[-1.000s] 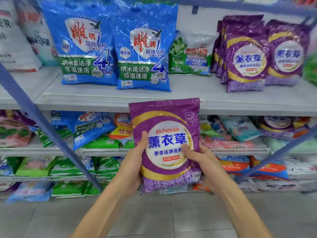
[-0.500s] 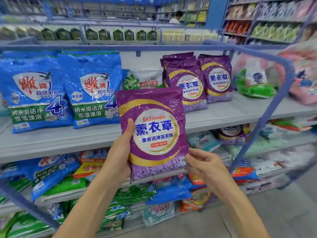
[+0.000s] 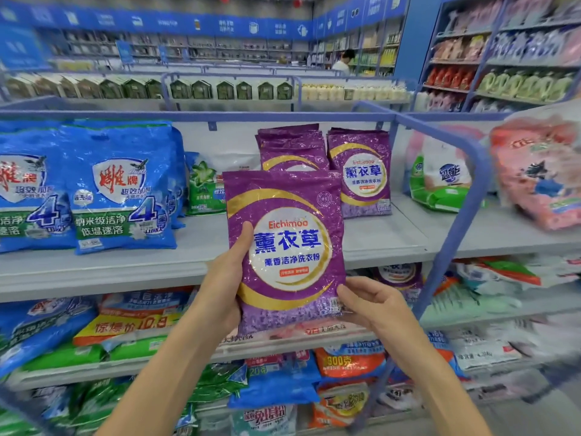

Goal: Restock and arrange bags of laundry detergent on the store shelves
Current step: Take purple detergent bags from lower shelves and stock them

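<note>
I hold a purple Eichimoo detergent bag (image 3: 287,247) upright in front of the top shelf (image 3: 201,247). My left hand (image 3: 224,278) grips its left edge, thumb on the front. My right hand (image 3: 369,302) pinches its lower right corner. Behind it on the shelf stand two stacks of the same purple bags (image 3: 361,174), the left stack partly hidden by the held bag. Two large blue detergent bags (image 3: 122,187) stand at the shelf's left, and a green and white bag (image 3: 206,187) leans between them and the purple stacks.
A blue metal frame post (image 3: 462,209) curves down at the shelf's right end. Beyond it lie a green-white bag (image 3: 440,180) and a pink bag (image 3: 540,174). Lower shelves (image 3: 141,363) hold mixed detergent bags. A person (image 3: 342,61) stands far back in the store.
The view has risen and shifted right, showing the store behind the shelf. The purple bag has come up level with the top shelf, in front of the purple stacks. Both hands keep their hold.
</note>
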A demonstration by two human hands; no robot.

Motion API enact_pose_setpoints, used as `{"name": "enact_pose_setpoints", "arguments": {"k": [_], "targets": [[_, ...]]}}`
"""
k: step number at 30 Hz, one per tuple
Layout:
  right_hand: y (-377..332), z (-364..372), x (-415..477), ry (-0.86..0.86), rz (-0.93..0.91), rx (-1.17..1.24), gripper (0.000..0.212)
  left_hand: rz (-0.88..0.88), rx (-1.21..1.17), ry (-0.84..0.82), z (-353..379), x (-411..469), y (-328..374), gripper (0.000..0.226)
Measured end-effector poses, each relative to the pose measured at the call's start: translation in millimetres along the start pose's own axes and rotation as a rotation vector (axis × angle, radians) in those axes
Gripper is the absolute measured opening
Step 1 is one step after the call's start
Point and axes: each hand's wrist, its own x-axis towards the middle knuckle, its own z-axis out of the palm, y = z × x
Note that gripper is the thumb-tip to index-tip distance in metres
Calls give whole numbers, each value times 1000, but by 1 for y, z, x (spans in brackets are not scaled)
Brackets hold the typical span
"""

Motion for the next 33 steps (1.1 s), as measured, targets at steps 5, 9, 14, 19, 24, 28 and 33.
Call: {"name": "enact_pose_setpoints", "arguments": {"k": [5, 9, 14, 19, 24, 28, 33], "targets": [[-20, -17, 26, -9, -26, 24, 46, -2, 46, -11, 38, 15, -7, 46], [-40, -27, 57, 74, -58, 115, 26, 26, 99, -45, 67, 38, -11, 47], [-59, -48, 106, 234, -74, 166, 26, 81, 49, -58, 97, 83, -16, 48], [-74, -74, 156, 327, -106, 193, 39, 180, 25, -115, 132, 130, -5, 30], [-82, -102, 200, 408, -150, 183, 20, 240, 53, -135, 170, 180, 0, 29], [-71, -123, 234, 477, -156, 180, 18, 257, 70, -122, 192, 216, -9, 21], [-61, -137, 275, 551, -144, 185, 27, 249, 40, 14, 212, 247, -16, 23]]}}
